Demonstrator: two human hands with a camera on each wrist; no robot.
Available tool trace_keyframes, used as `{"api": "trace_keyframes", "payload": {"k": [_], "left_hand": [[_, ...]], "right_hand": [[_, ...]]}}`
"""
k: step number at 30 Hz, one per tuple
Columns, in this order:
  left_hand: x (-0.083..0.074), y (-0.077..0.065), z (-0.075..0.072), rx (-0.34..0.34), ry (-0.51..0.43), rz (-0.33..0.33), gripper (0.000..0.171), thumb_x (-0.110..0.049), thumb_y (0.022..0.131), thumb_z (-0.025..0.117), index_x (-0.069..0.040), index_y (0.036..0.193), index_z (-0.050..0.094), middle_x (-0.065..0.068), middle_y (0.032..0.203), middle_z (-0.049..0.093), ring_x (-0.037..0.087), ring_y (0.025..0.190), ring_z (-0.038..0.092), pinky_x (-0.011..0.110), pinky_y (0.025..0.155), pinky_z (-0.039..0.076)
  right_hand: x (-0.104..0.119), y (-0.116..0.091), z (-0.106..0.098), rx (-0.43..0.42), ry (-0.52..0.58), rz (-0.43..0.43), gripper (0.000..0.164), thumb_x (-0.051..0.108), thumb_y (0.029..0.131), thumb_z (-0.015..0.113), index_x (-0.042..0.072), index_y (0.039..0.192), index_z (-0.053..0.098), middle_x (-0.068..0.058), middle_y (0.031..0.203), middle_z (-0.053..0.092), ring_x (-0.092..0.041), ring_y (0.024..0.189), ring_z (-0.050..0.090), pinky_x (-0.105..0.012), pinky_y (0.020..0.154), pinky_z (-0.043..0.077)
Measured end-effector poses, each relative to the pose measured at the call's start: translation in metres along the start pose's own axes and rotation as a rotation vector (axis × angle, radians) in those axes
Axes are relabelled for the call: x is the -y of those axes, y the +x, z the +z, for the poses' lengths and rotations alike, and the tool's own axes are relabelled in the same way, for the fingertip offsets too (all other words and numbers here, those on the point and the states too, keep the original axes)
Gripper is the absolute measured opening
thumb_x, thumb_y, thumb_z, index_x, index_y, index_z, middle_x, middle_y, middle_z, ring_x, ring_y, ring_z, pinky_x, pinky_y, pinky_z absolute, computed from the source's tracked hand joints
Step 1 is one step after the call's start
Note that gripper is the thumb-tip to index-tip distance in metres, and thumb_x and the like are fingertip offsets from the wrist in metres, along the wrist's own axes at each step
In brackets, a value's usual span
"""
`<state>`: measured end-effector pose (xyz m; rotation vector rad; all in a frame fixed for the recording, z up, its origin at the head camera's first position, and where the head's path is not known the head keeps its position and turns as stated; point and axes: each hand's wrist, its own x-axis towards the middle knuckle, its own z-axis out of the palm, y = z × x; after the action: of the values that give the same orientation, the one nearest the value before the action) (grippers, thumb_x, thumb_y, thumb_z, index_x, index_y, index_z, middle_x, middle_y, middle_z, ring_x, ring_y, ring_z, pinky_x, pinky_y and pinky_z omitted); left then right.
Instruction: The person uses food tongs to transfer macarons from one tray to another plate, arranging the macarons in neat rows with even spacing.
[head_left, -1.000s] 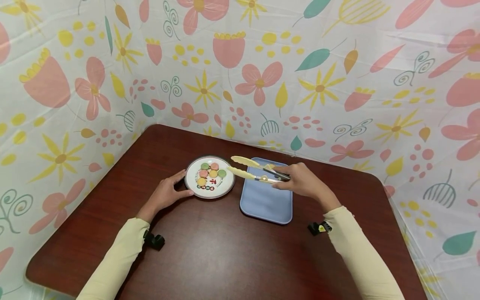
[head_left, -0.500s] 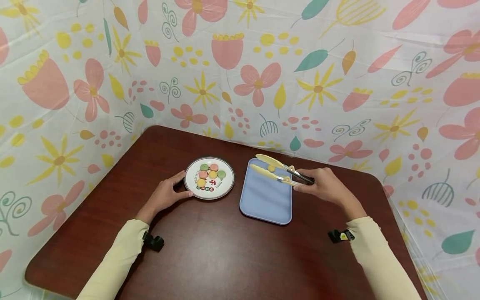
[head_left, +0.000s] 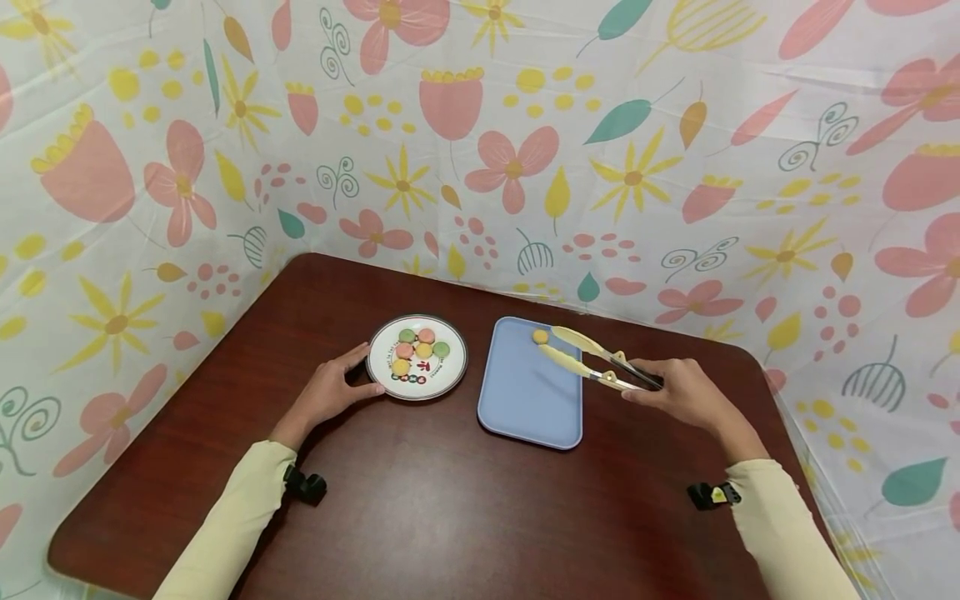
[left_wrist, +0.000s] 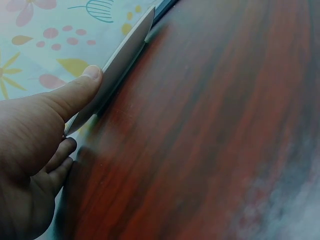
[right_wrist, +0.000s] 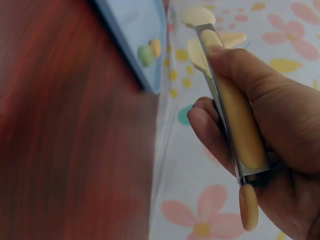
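Note:
My left hand (head_left: 330,387) grips the left rim of a round white plate (head_left: 448,377), its thumb on the near edge and its fingers farther round. Several pink, green and yellow macarons (head_left: 441,350) lie on the plate. My right hand (head_left: 682,392) holds metal tongs with cream tips (head_left: 567,361), arms spread apart, over the right edge of a blue tray (head_left: 525,408). A yellow macaron (head_left: 540,337) sits near the tray's far end, just left of the tips. In the right wrist view a green macaron (right_wrist: 146,56) shows beside it; the tongs hide that one in the head view.
The plate and the tray stand side by side on a dark red-brown wooden table (head_left: 420,500), with a narrow gap between them. A floral cloth (head_left: 480,167) hangs behind and along the sides of the table.
My right hand has carried the tongs rightward, from near the plate across the tray to its right edge, uncovering the yellow macaron. The left hand stays at the plate.

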<state>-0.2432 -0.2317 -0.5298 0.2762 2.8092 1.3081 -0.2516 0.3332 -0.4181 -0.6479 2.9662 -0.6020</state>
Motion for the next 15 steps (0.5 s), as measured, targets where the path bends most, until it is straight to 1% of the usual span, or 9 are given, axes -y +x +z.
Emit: {"api": "trace_keyframes", "payload": {"k": [5,9,11,15], "left_hand": [[0.001,0.0,0.0,0.002,0.008,0.0,0.096,-0.049,0.084,0.082,-0.01,0.159,0.037,0.011,0.164,0.034,0.032,0.152,0.03,0.055,0.117,0.034],[0.001,0.0,0.001,0.001,0.01,0.003,0.096,-0.049,0.084,0.082,-0.011,0.159,0.037,0.011,0.164,0.034,0.032,0.152,0.03,0.055,0.117,0.034],[0.001,0.0,0.001,0.001,0.009,0.003,0.095,-0.049,0.084,0.082,-0.011,0.159,0.037,0.011,0.164,0.034,0.031,0.152,0.03,0.054,0.118,0.034],[0.001,0.001,0.001,0.004,0.01,0.002,0.095,-0.048,0.085,0.082,-0.011,0.159,0.036,0.01,0.165,0.033,0.031,0.153,0.029,0.054,0.118,0.034]], "right_hand": [[-0.014,-0.004,0.005,0.007,-0.009,0.031,0.06,0.034,0.086,0.084,-0.003,0.131,0.068,0.007,0.059,0.043,-0.009,0.049,0.04,-0.024,0.046,0.036],[-0.022,-0.005,0.008,0.018,-0.01,0.037,0.058,0.034,0.087,0.084,-0.003,0.129,0.069,0.006,0.062,0.047,-0.01,0.053,0.043,-0.025,0.048,0.037],[-0.025,-0.005,0.008,0.024,-0.007,0.044,0.059,0.034,0.087,0.084,-0.003,0.13,0.068,0.006,0.062,0.046,-0.01,0.053,0.044,-0.025,0.048,0.037],[-0.028,-0.004,0.009,0.045,0.003,0.065,0.06,0.034,0.087,0.083,-0.003,0.131,0.067,0.006,0.06,0.042,-0.011,0.05,0.041,-0.025,0.047,0.036]]}}
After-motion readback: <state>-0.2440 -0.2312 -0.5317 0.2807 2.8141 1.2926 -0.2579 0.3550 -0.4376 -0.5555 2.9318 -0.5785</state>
